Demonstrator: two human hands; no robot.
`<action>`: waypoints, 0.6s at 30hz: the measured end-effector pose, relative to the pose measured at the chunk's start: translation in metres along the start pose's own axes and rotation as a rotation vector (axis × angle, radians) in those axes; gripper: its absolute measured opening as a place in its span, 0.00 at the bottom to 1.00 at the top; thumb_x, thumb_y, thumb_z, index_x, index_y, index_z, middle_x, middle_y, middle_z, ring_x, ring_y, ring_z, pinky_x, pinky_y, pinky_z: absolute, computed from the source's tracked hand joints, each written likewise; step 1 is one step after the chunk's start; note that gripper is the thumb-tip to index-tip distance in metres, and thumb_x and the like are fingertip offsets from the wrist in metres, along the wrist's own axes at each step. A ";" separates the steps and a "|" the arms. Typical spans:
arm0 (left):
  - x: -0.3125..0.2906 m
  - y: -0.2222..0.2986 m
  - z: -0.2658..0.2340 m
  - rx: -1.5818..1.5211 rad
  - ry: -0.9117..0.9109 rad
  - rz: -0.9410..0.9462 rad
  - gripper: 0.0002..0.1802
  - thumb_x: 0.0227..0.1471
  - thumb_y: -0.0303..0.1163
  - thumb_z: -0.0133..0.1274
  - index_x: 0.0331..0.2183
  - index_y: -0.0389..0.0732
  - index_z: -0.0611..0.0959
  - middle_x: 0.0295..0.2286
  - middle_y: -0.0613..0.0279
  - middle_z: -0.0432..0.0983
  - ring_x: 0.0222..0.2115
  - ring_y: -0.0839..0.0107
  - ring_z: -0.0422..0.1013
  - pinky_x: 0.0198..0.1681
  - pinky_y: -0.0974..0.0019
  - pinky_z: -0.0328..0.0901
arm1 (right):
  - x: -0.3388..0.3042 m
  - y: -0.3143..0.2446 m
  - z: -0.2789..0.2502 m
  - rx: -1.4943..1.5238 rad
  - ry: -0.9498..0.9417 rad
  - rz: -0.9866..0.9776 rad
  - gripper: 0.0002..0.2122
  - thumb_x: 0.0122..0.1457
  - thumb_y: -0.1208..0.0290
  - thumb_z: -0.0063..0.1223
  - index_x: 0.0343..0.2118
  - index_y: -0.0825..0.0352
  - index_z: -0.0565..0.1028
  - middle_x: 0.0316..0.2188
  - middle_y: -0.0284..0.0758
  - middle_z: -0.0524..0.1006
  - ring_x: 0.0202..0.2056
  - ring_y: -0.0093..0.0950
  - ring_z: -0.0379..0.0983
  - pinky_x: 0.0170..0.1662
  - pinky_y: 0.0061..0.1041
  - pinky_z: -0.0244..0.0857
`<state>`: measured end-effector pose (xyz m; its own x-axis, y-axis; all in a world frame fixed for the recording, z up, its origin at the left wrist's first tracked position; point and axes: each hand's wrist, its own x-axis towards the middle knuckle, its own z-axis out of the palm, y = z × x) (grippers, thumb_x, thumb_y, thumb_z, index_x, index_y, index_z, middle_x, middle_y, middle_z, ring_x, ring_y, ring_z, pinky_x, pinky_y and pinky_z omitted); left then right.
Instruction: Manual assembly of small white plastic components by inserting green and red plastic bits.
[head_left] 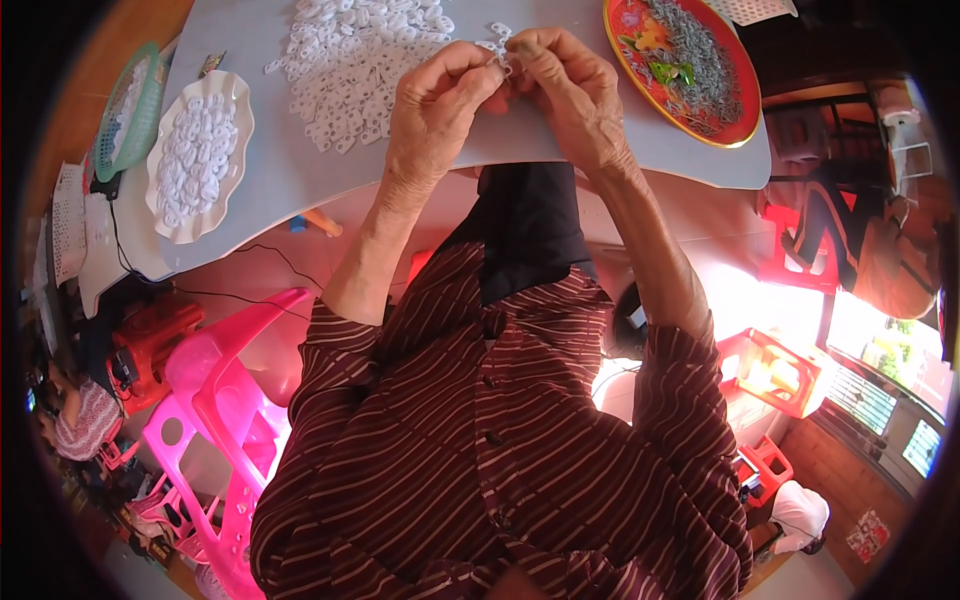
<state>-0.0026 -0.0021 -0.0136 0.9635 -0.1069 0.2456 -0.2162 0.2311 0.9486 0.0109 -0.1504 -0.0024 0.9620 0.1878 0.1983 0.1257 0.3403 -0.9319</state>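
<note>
Both hands up at 12 o'clock over the near edge of a grey table [560, 150]. Left hand [435, 105] curled narrow, fingertips pinched on a small white plastic piece [503, 62]. Right hand [570, 90] likewise narrow, thumb and forefinger pinched on the same piece from the 3 o'clock side. Fingertips of the two hands touching around it; exact shape of the piece too small to tell.

Big loose pile of white plastic pieces [360, 60] on the table at 11 o'clock from the hands, just beside the left knuckles. White scalloped dish [198, 155] heaped with more white pieces at 9 o'clock, well apart. Green mesh basket [130, 110] just beyond that dish, near the table's 9 o'clock edge. Round red tray [682, 70] with small grey metal bits at 2 o'clock, near the right hand. Pink plastic chair [230, 400] down at 7 o'clock, below table level. Striped maroon sleeves along both forearms at 6 o'clock.
</note>
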 end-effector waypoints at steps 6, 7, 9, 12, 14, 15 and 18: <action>0.002 -0.002 0.000 0.058 -0.027 0.040 0.06 0.51 0.29 0.51 0.26 0.36 0.76 0.19 0.73 0.69 0.21 0.85 0.63 0.25 0.80 0.59 | -0.002 0.000 0.000 -0.188 0.022 -0.014 0.08 0.57 0.71 0.52 0.29 0.72 0.74 0.21 0.28 0.73 0.25 0.15 0.66 0.31 0.15 0.63; 0.002 -0.003 0.000 0.059 -0.024 0.037 0.06 0.51 0.29 0.51 0.26 0.36 0.76 0.19 0.73 0.69 0.21 0.85 0.63 0.25 0.80 0.59 | -0.002 0.001 0.000 -0.158 0.024 -0.015 0.08 0.57 0.71 0.52 0.29 0.72 0.74 0.21 0.28 0.74 0.25 0.15 0.67 0.30 0.15 0.63; 0.003 -0.003 0.000 0.146 -0.042 0.089 0.07 0.52 0.30 0.51 0.27 0.36 0.76 0.18 0.73 0.68 0.21 0.85 0.63 0.25 0.79 0.59 | -0.002 0.002 0.000 -0.128 0.030 -0.011 0.08 0.57 0.71 0.53 0.28 0.71 0.74 0.21 0.29 0.74 0.25 0.15 0.67 0.30 0.15 0.63; -0.001 0.009 0.009 0.289 0.005 0.112 0.07 0.53 0.30 0.50 0.28 0.37 0.76 0.18 0.73 0.68 0.21 0.85 0.62 0.25 0.78 0.59 | -0.003 0.002 0.002 -0.092 0.029 -0.030 0.08 0.57 0.70 0.53 0.28 0.71 0.74 0.21 0.29 0.74 0.24 0.15 0.68 0.30 0.15 0.63; -0.002 0.007 0.009 0.288 0.015 0.107 0.07 0.53 0.30 0.50 0.29 0.37 0.76 0.18 0.72 0.68 0.21 0.85 0.62 0.24 0.78 0.59 | -0.007 -0.002 0.002 -0.161 0.045 -0.002 0.08 0.57 0.71 0.52 0.28 0.71 0.74 0.20 0.30 0.75 0.24 0.16 0.68 0.29 0.15 0.63; -0.003 0.006 0.008 0.282 0.024 0.102 0.07 0.53 0.31 0.50 0.29 0.36 0.76 0.18 0.72 0.68 0.21 0.85 0.62 0.24 0.78 0.59 | -0.006 -0.003 0.004 -0.159 0.038 -0.006 0.08 0.57 0.71 0.52 0.28 0.71 0.74 0.20 0.30 0.75 0.24 0.16 0.68 0.29 0.15 0.63; -0.001 0.001 0.006 0.173 0.027 0.144 0.07 0.53 0.30 0.49 0.30 0.36 0.76 0.19 0.72 0.69 0.20 0.85 0.61 0.24 0.78 0.59 | -0.005 -0.003 0.009 -0.170 0.056 0.019 0.07 0.57 0.71 0.53 0.28 0.71 0.74 0.21 0.30 0.75 0.24 0.16 0.69 0.30 0.14 0.63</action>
<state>-0.0051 -0.0076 -0.0114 0.9242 -0.0581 0.3774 -0.3731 0.0726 0.9249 0.0031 -0.1446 0.0022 0.9760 0.1394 0.1675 0.1420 0.1759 -0.9741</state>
